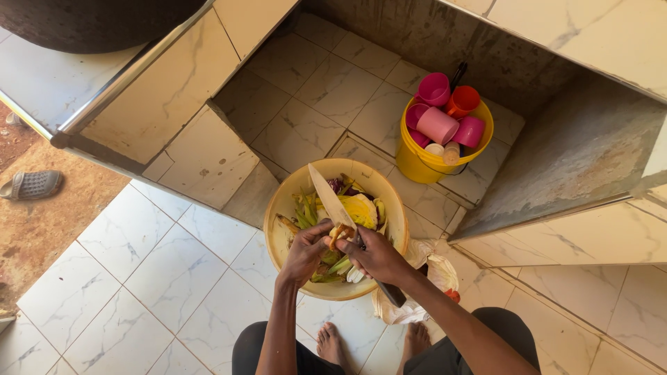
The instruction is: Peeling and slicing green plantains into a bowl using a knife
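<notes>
A wide yellow basin (281, 212) stands on the tiled floor in front of me, holding green stalks, a pale cabbage piece (358, 208) and purple scraps. Over the basin my right hand (375, 255) grips a large kitchen knife (329, 196); its blade points up and away, its dark handle sticks out below my wrist. My left hand (306, 251) pinches a small orange-tan vegetable piece (338, 234) right against the blade's base. Both hands touch at the fingertips. My bare feet show below.
A yellow bucket (421, 163) filled with pink and orange plastic cups stands in a tiled recess behind the basin. A crumpled white plastic bag (429, 274) lies to the right of the basin. A grey slipper (30, 185) lies on bare ground at far left.
</notes>
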